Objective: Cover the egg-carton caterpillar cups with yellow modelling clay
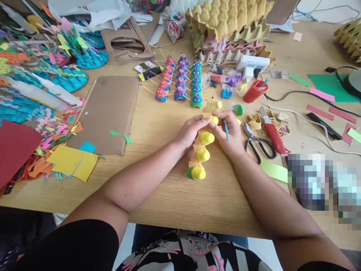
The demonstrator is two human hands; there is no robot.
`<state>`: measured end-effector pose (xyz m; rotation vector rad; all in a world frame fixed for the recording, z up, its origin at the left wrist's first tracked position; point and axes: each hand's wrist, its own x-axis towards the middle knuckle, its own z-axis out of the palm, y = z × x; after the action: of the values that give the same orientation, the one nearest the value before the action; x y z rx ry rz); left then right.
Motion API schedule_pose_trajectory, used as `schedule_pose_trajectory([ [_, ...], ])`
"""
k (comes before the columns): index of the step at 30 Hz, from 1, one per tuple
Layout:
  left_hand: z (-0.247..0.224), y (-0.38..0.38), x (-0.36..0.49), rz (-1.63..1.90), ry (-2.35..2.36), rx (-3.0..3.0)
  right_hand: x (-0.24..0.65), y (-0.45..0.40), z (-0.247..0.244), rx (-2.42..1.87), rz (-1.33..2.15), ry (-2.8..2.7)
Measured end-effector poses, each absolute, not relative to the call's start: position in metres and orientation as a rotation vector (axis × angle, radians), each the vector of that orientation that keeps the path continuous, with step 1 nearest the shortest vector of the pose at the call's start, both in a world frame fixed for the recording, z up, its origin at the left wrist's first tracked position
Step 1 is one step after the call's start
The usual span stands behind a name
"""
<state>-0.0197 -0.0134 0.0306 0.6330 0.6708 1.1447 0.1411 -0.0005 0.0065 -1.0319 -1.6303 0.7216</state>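
Observation:
A strip of egg carton [196, 147] runs toward me over the table, its bumps capped with yellow clay [207, 138]. Green clay [190, 173] shows at the near end. My left hand [191, 131] is closed on the strip's left side, the thumb against a yellow cap near the far end. Opposite it, my right hand [231, 137] has a thin blue stick [226, 130] tucked in its fingers, while its fingertips touch the same cap. Just beyond the hands lies a bare carton piece [211, 105]. A lump of green clay [238, 110] is beside it.
Three painted carton strips [180, 79] with pins stand ahead. Scissors [258, 143] and a red-handled utility knife [272, 131] lie at right, near a red cup [255, 91]. Stacked egg trays [225, 22] are behind. Cardboard [108, 113] and paper scraps [73, 162] lie left.

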Motion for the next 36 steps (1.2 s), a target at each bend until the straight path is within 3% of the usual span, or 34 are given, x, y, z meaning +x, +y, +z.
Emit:
schedule_pose_trajectory([
  [36,0.017,-0.012,-0.013,1.239,0.716,0.699,0.14,-0.001,0.005,-1.07,0.769,-1.6],
])
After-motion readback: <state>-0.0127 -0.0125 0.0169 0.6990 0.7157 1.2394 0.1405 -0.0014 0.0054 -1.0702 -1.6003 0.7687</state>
